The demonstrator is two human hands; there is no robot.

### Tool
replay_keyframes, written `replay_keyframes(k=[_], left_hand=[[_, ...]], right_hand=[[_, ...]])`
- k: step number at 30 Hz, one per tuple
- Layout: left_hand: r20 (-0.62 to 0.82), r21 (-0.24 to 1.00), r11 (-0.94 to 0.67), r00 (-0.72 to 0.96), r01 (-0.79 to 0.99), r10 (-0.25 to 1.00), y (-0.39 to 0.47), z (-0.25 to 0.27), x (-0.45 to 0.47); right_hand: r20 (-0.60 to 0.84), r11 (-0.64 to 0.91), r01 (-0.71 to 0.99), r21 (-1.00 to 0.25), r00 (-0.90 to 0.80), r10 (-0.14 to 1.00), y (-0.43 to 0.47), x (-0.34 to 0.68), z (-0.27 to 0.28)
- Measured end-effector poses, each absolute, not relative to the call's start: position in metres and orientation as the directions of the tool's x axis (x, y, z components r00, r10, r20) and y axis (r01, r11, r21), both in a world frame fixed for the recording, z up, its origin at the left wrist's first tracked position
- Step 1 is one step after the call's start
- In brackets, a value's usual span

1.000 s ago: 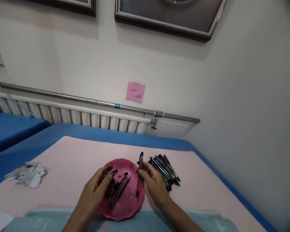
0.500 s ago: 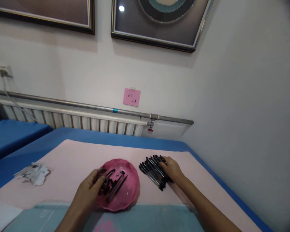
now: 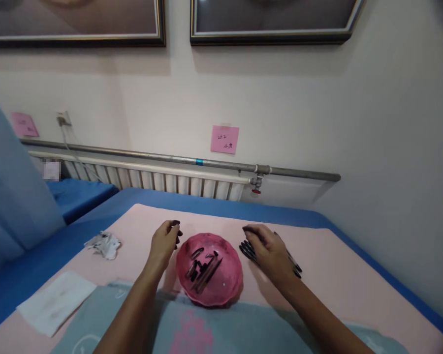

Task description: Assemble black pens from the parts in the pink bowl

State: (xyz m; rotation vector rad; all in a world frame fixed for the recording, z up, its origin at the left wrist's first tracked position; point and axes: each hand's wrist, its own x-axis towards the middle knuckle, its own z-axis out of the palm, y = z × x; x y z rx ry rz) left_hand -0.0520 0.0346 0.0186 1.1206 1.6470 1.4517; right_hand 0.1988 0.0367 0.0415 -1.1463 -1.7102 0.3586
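A pink scalloped plate lies on the pink sheet between my hands. In it are several dark pen parts, some long and some short. At the plate's upper left edge hovers my left hand, its dark-stained fingers loosely bent and apart, with nothing seen in them. My right hand is over a row of black pens to the right of the plate and covers much of it. Its fingers are half bent, and I see no pen between thumb and forefinger. Whether its fingers touch the pens is hard to tell.
A crumpled stained tissue and a flat white cloth lie to the left. A teal towel covers the front. Behind the blue bed edge run a radiator and pipe; a blue curtain hangs left.
My left hand has come out of the plate to its upper left edge. My right hand has loosened from the pens' far end and now sits over them. The view has turned left.
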Motion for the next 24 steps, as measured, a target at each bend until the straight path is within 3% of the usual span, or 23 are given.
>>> replay_keyframes(k=[5,10,14,19,24], left_hand=[[0.103,0.964,0.027,-0.466,0.265,0.879,0.035,-0.001,-0.050],[0.159,0.886,0.092,-0.484,0.454,0.861,0.028,-0.012,-0.059],[0.173,0.844,0.143,-0.516,0.516,0.839,0.027,-0.011,-0.065],[0.143,0.830,0.196,-0.541,0.521,0.829,0.026,-0.009,-0.067],[0.132,0.830,0.214,-0.555,0.515,0.821,0.023,-0.008,-0.070]], right_hand=[[0.573,0.537,0.357,-0.764,-0.006,0.819,0.054,0.151,0.025],[0.616,0.592,0.500,-0.632,-0.141,0.775,0.065,0.167,-0.005],[0.605,0.388,0.764,-0.516,0.004,0.796,0.074,0.231,-0.012],[0.390,0.046,0.983,-0.176,0.027,0.920,0.076,0.289,-0.021],[0.310,0.022,0.986,-0.164,0.030,0.950,0.071,0.292,-0.019]])
